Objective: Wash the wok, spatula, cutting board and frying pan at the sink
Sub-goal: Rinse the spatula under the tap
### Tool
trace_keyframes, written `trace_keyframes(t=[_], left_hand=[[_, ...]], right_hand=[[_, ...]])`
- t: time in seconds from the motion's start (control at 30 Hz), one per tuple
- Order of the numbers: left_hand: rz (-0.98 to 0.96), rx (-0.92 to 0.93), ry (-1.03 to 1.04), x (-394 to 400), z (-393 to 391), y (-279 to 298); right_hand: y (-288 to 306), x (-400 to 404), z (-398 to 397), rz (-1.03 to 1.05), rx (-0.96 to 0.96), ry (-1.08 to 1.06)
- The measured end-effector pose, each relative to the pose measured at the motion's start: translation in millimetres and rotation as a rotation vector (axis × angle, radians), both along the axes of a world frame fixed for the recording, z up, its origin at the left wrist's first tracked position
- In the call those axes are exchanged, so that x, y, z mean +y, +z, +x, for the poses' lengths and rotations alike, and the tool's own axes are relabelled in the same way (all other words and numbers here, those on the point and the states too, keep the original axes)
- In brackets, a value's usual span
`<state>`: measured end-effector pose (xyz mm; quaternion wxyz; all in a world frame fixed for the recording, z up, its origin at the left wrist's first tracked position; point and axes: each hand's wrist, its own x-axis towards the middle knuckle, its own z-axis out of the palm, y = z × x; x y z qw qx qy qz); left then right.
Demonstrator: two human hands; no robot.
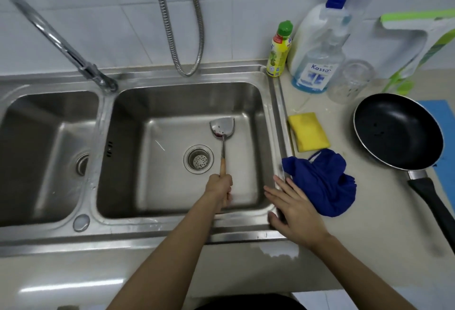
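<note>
Spatula (222, 137) is in play — my left hand (219, 187) has its grip curled round the wooden handle, blade resting on the floor of the right basin of the sink (268, 117), a dark smear on the blade. No water runs from the tap (61, 43), so I judge washing barely begun. Right hand (294, 207) lies flat, fingers straight, holding nothing, on the sink's rim beside the blue cloth (322, 181). Frying pan (397, 132) waits on the surface — wok and board not in view.

A yellow sponge (308, 131) lies on the counter with a blue cloth (322, 181) at its 6 o'clock and soap bottles (317, 46) at 12 o'clock.
</note>
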<state>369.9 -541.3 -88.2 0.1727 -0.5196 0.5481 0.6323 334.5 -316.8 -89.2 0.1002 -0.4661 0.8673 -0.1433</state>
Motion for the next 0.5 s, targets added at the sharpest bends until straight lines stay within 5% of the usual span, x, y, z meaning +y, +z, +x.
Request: trace_keyframes(t=[0.27,0.5], left_hand=[[-0.286,0.052,-0.257,-107,85,41],[-0.535,0.08,-0.404,-197,154,88]], right_hand=[[13,-31,8,-0.043,-0.005,-0.101],[74,-230,-25,-0.28,-0.184,-0.146]])
